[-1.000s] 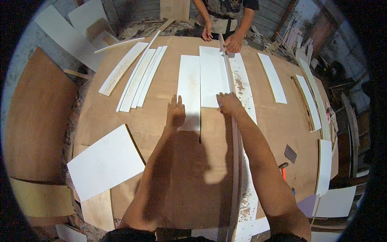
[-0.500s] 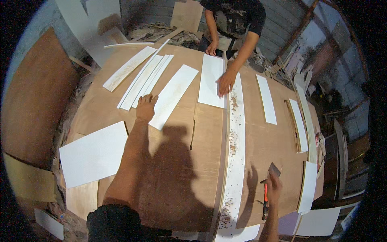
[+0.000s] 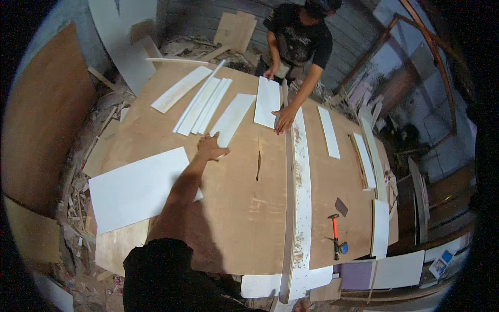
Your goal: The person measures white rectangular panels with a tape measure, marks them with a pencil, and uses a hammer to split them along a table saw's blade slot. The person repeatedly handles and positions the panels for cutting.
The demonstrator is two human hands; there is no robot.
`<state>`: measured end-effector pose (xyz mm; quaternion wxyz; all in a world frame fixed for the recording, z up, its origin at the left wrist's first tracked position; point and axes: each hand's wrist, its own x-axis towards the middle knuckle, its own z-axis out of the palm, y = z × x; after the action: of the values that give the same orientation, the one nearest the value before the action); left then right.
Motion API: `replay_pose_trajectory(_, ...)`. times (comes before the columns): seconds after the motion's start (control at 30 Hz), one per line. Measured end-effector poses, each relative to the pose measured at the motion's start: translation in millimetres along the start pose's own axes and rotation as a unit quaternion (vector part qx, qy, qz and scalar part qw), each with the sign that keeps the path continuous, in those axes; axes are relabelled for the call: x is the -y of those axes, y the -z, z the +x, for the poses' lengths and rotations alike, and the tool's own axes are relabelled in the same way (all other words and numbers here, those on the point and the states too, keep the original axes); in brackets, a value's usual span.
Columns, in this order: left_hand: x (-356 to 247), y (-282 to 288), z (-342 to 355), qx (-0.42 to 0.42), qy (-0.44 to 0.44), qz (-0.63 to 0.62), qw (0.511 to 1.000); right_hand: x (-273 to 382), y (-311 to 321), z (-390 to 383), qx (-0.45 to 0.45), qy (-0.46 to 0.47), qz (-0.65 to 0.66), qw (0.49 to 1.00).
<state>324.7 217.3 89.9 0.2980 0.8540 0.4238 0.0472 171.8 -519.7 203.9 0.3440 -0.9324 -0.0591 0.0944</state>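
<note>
My left hand (image 3: pixel 212 148) reaches forward across the table and spans the near end of a long white board (image 3: pixel 234 117). Its fingers lie along the board's left side, and the thumb is at the right. At the bottom edge, only a bit of my right hand (image 3: pixel 301 306) shows, beside the near end of a long, speckled white plank (image 3: pixel 301 223); its fingers are hidden. On the tabletop to the right of that plank lie a hammer (image 3: pixel 335 229) with an orange and black handle, a round blue item (image 3: pixel 343 247) and a dark flat rectangular piece (image 3: pixel 341 207).
Across the table (image 3: pixel 228 218), another person's hands (image 3: pixel 284 119) hold a white panel (image 3: pixel 266 101). Several narrow white strips (image 3: pixel 200 106) lie at the far left. A large white panel (image 3: pixel 135 190) lies near left. White pieces (image 3: pixel 329 132) line the right side. Scrap wood litters the floor.
My left hand has moved from the board's left side to its near end. My right hand has withdrawn from beside the hammer and dark piece to the bottom edge. The view has shifted.
</note>
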Motion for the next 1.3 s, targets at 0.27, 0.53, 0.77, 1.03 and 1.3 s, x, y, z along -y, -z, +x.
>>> replay_pose_trajectory(0.27,61,68,-31,-0.131,-0.011,-0.07,0.989,60,-36,-59,0.051,-0.006,0.126,0.991)
replay_pose_trajectory(0.53,193,147,-48,-0.357,-0.011,0.004,0.934,74,-55,-67,0.152,-0.042,0.067,0.985)
replay_pose_trajectory(0.77,299,147,-190,-0.022,-0.01,0.138,0.99,62,-108,-61,0.196,0.079,0.139,0.967)
replay_pose_trajectory(1.03,289,140,-212,-0.046,0.046,0.166,0.984,97,-152,-51,0.307,0.134,0.081,0.939)
replay_pose_trajectory(1.3,338,122,-366,-0.184,0.131,0.063,0.972,133,-294,-73,0.448,0.247,0.135,0.849)
